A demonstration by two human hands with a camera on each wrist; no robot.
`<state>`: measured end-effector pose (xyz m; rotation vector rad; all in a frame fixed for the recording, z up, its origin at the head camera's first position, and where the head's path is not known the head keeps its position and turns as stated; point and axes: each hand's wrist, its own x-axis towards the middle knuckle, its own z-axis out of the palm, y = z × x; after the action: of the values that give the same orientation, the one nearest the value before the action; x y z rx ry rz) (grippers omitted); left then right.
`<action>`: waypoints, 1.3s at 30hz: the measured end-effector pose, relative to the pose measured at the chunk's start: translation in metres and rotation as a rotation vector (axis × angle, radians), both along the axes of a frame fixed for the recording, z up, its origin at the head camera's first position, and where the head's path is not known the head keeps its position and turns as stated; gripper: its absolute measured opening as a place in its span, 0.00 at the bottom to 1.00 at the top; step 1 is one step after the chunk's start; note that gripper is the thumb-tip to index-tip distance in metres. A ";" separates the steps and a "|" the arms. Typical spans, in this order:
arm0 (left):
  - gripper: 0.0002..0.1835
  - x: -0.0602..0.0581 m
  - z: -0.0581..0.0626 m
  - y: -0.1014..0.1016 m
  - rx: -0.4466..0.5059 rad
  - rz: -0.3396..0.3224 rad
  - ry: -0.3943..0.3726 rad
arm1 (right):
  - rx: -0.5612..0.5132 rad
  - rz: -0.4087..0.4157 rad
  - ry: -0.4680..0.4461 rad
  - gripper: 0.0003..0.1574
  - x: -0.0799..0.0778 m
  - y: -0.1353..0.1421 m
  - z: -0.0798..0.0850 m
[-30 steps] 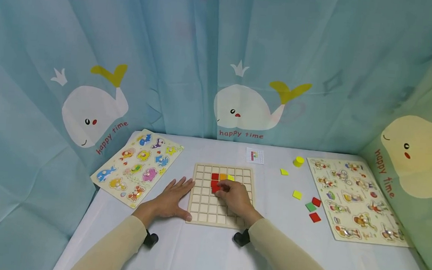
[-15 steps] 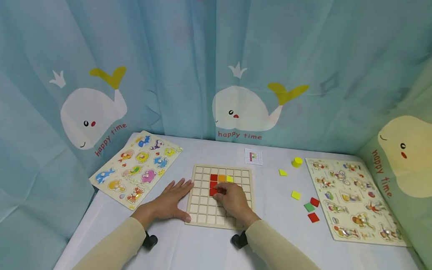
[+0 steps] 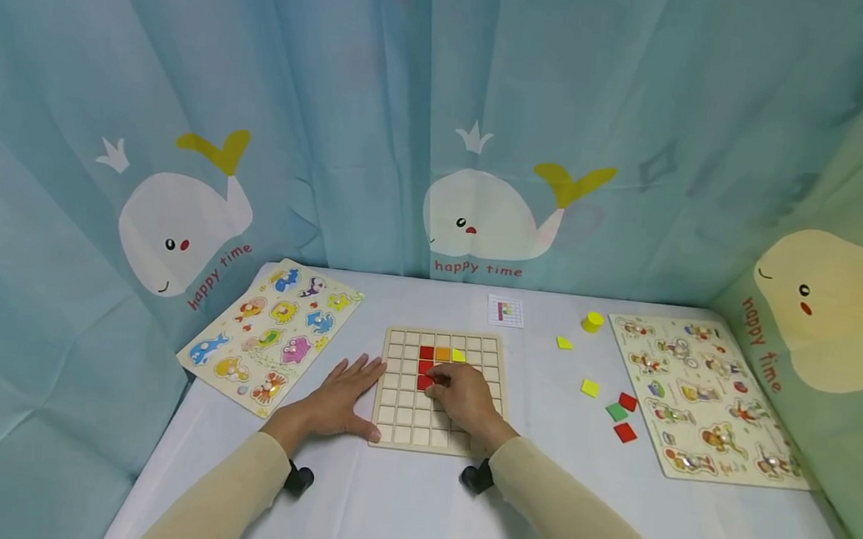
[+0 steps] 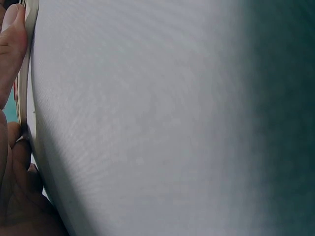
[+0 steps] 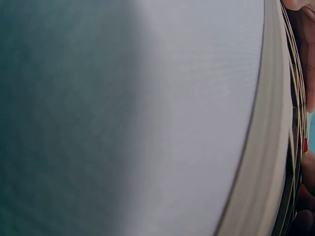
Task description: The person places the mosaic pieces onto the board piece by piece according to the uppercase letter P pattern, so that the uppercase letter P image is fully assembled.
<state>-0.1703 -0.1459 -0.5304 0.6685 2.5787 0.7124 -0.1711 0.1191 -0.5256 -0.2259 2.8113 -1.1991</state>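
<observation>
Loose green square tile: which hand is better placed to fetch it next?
Likely the right hand: the green square tile lies right of the wooden grid board; the left hand touches its left edge.

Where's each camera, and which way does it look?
Head: worn on the head, looking forward and down at the grid board, left hand, right hand and sleeves.
Left wrist: worn there, facing white cloth; part of the left hand at left.
Right wrist: worn there, facing white cloth and board's edge; fingers at right.
Both wrist views share the cloth.
</observation>
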 end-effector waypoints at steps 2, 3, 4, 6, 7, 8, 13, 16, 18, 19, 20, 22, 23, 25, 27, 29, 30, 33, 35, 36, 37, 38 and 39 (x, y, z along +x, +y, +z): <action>0.66 0.000 0.000 -0.001 -0.001 0.002 -0.001 | 0.000 0.006 0.004 0.15 0.000 -0.001 0.000; 0.66 0.000 0.000 -0.001 -0.002 0.003 -0.003 | 0.001 0.007 0.005 0.15 0.000 -0.001 0.000; 0.66 0.000 0.001 -0.001 -0.003 0.004 -0.003 | 0.003 0.009 0.007 0.15 0.000 -0.001 0.001; 0.66 0.000 0.002 -0.001 0.005 0.003 -0.002 | -0.002 0.007 0.005 0.16 0.001 -0.001 0.001; 0.66 0.000 0.001 -0.001 0.008 0.001 0.001 | -0.002 0.004 0.003 0.16 0.001 -0.001 0.002; 0.66 0.000 0.001 -0.001 0.008 -0.001 0.002 | -0.002 0.001 -0.001 0.16 0.001 -0.001 0.002; 0.66 0.001 -0.001 0.001 -0.007 0.007 0.006 | -0.015 -0.009 -0.025 0.17 0.002 0.000 0.001; 0.67 0.002 -0.002 0.001 -0.022 0.018 0.004 | -0.011 -0.009 -0.024 0.17 0.001 -0.001 -0.001; 0.67 0.002 -0.001 0.001 -0.025 0.018 0.003 | -0.012 -0.010 -0.024 0.16 0.001 -0.001 -0.001; 0.67 0.002 -0.001 0.001 -0.026 0.019 0.001 | -0.016 -0.011 -0.026 0.16 0.000 -0.001 -0.001; 0.67 0.003 0.000 0.001 -0.024 0.019 0.000 | -0.021 -0.014 -0.029 0.16 0.000 -0.001 -0.001; 0.67 0.003 0.001 0.001 -0.018 0.020 -0.002 | -0.036 -0.016 -0.034 0.16 0.000 -0.001 0.000; 0.67 0.002 0.001 0.001 -0.024 0.022 -0.003 | -0.044 -0.016 -0.038 0.16 0.000 -0.001 0.000; 0.67 0.002 0.001 0.001 -0.025 0.027 -0.007 | -0.063 -0.015 -0.043 0.16 0.000 0.000 0.001; 0.66 0.002 0.001 0.001 -0.025 0.031 -0.007 | -0.081 -0.019 -0.053 0.15 0.000 0.000 0.002; 0.66 0.002 0.001 0.001 -0.025 0.032 -0.006 | -0.098 -0.027 -0.067 0.15 0.000 0.000 0.003; 0.67 0.001 0.000 0.001 -0.024 0.032 -0.006 | -0.110 -0.033 -0.074 0.15 0.000 0.000 0.003; 0.67 0.001 -0.002 0.001 -0.025 0.031 -0.004 | -0.132 -0.043 -0.085 0.15 0.001 0.001 0.005; 0.67 0.000 -0.003 0.001 -0.022 0.033 -0.005 | -0.145 -0.045 -0.083 0.15 0.001 0.002 0.005; 0.67 0.000 -0.004 0.001 -0.020 0.033 -0.004 | -0.148 -0.042 -0.076 0.15 0.002 0.002 0.005; 0.67 0.000 -0.004 0.002 -0.016 0.035 -0.005 | -0.152 -0.040 -0.071 0.15 0.002 0.003 0.005; 0.67 0.001 -0.004 0.002 -0.015 0.036 -0.006 | -0.157 -0.035 -0.064 0.15 0.002 0.004 0.005; 0.67 0.001 -0.004 0.002 -0.016 0.036 -0.005 | -0.165 -0.037 -0.064 0.15 0.003 0.005 0.005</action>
<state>-0.1696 -0.1438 -0.5347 0.6164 2.5947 0.7035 -0.1683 0.1243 -0.5202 -0.1433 2.6753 -1.4216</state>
